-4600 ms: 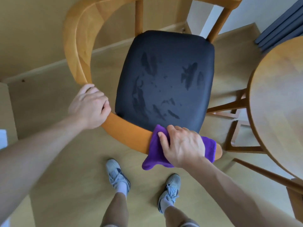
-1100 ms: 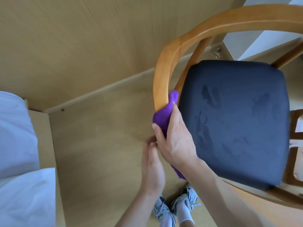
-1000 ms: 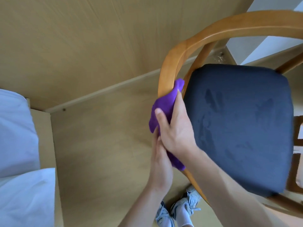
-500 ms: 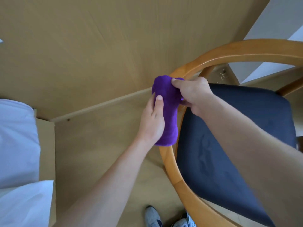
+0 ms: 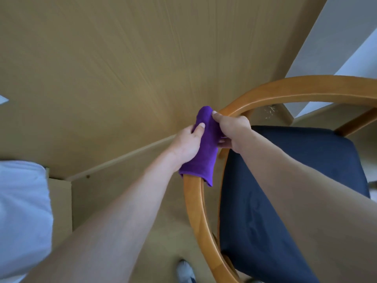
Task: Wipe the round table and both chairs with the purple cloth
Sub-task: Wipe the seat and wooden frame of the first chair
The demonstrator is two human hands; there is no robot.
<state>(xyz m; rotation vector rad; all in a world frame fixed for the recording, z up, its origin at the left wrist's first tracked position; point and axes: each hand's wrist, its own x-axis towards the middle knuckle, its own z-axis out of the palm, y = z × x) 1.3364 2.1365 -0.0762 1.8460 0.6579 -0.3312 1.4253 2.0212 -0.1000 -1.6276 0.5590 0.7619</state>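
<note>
Both hands (image 5: 210,137) around purple cloth (image 5: 204,152), lengthwise along chair rail (image 5: 195,205).

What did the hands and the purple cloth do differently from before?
The purple cloth travelled from the front end of the curved wooden chair rail up along its side bend. The left hand let go of the bare rail and now grips the cloth together with the right hand. The dark blue seat cushion stayed put.

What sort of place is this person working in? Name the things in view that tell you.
Probably a bedroom or hotel room. White bedding lies at the left, a wooden chair with a dark padded seat stands by a wood-panelled wall, and both hands hold a purple cloth.
</note>
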